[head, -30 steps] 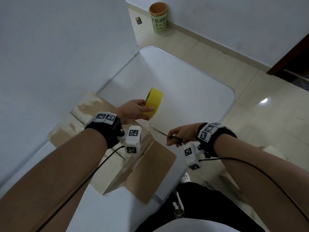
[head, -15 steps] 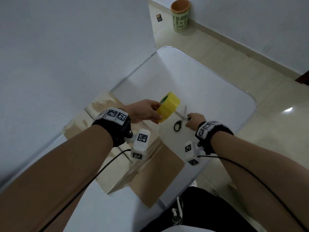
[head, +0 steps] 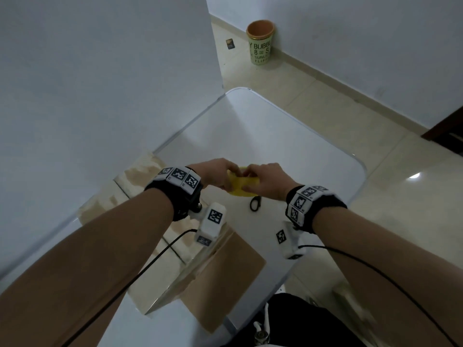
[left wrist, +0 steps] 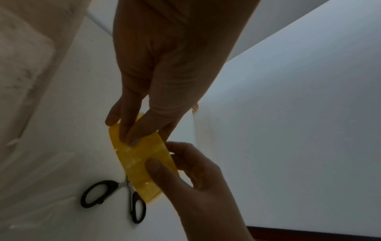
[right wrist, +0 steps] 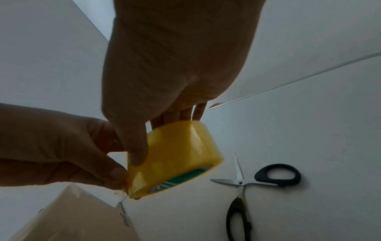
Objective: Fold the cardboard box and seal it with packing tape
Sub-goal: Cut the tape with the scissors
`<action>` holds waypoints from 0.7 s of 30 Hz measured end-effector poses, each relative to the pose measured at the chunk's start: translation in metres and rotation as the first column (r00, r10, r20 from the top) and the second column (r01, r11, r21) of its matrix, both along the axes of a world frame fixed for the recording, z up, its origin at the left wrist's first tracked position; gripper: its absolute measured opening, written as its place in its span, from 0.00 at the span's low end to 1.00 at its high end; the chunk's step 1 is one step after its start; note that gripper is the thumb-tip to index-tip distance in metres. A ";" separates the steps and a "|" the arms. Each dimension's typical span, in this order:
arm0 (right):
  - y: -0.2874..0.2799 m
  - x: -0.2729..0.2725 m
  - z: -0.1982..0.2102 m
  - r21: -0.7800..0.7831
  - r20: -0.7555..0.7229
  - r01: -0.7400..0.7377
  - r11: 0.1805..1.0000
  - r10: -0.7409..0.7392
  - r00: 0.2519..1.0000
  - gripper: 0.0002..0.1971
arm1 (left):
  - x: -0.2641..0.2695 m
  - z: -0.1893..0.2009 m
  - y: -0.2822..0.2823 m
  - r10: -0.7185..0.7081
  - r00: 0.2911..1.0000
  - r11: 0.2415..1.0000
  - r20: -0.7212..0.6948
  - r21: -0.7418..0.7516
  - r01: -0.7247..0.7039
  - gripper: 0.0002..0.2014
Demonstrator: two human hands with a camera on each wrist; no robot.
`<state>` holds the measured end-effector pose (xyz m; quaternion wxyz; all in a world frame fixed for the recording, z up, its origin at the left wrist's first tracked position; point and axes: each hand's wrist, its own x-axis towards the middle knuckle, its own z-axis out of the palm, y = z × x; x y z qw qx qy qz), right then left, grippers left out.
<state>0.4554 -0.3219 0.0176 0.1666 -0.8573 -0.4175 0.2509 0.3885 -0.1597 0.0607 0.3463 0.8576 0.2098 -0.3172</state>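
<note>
A yellow packing tape roll (head: 242,187) is held just above the white table (head: 288,151) by both hands. My left hand (head: 229,181) grips its left side, with fingertips pressed on the outer tape face (left wrist: 142,156). My right hand (head: 248,182) holds the right side, its thumb on the roll (right wrist: 175,156) and its fingers behind it. The cardboard box (head: 200,269) lies below my left wrist, near the table's front edge, with glossy tape along its top. Its corner (right wrist: 72,216) shows in the right wrist view.
Black-handled scissors (head: 255,204) lie slightly apart on the table just under the roll, clear in the wrist views (right wrist: 247,187). A white wall (head: 100,96) runs along the table's left side. A green bin (head: 260,42) stands on the floor far back.
My right hand has laid the scissors on the table and moved onto the tape roll. My left hand kept the roll and brought it lower, toward the middle.
</note>
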 end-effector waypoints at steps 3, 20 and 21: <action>-0.007 0.005 -0.003 0.003 -0.037 0.089 0.996 -0.089 0.995 0.21 | 0.007 -0.005 -0.004 -0.031 0.993 0.994 0.117 0.106 0.019 0.29; -0.063 0.029 -0.053 -0.261 0.303 0.381 0.887 -0.300 0.904 0.27 | 0.021 -0.005 -0.020 0.096 0.952 0.994 0.289 -0.083 -0.075 0.17; -0.068 0.029 -0.057 -0.272 0.291 0.410 0.870 -0.332 0.897 0.27 | 0.014 -0.002 -0.013 0.159 0.941 0.984 0.298 -0.123 -0.128 0.15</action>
